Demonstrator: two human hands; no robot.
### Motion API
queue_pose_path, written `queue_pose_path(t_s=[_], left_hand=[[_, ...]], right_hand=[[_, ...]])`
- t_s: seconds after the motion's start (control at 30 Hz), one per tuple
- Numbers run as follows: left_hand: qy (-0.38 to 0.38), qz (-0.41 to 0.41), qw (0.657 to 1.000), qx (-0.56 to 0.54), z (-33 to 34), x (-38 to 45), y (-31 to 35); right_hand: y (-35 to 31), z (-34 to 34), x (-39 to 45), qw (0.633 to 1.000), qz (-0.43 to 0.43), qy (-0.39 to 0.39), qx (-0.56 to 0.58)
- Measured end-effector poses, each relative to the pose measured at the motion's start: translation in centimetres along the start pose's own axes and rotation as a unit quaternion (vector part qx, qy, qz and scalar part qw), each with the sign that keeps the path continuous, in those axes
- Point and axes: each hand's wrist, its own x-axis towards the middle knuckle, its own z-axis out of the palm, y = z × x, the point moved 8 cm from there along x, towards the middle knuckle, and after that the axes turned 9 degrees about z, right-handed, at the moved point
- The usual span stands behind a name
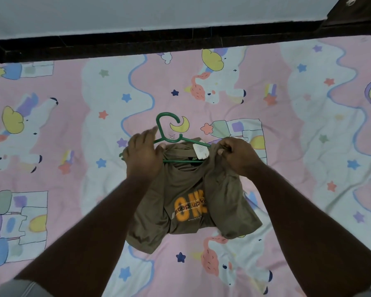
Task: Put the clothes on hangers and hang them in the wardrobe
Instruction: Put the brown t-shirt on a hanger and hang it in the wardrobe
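An olive-brown T-shirt (189, 189) with orange lettering lies on the bed in the middle of the head view. A green plastic hanger (169, 125) lies at its collar, hook pointing away from me, its right arm and lower bar partly inside the neck opening. My left hand (144, 155) covers the hanger's left arm and the shirt's left shoulder, thumb at the collar; its grip is hidden. My right hand (238, 155) pinches the shirt's right shoulder fabric over the hanger's right end. A white tag (200, 151) sticks out at the collar.
The bed is covered by a pink and white unicorn-print sheet (73, 125). A dark bed frame edge (137, 42) runs along the far side below a pale wall. A dark wooden corner (351, 11) shows at the top right.
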Motion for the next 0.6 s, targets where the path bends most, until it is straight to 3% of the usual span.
queue_pose_path(t_s=[0.07,0.2,0.5,0.6], left_hand=[[-0.084,0.017,0.996,-0.04,0.9,1.3,0.5],[-0.139,0.028,0.986,-0.088,0.9,1.5,1.9],[-0.191,0.03,0.977,-0.088,2.0,2.1,3.8],[-0.135,0.03,0.988,-0.069,1.4,2.1,2.9]], right_hand=[[-0.5,0.1,-0.1,1.0,-0.006,-0.014,0.004],[-3.0,0.5,0.0,0.998,-0.037,-0.04,-0.011],[-7.7,0.7,0.1,0.996,-0.063,-0.026,0.055],[-6.7,0.5,0.6,0.998,-0.057,-0.02,0.035]])
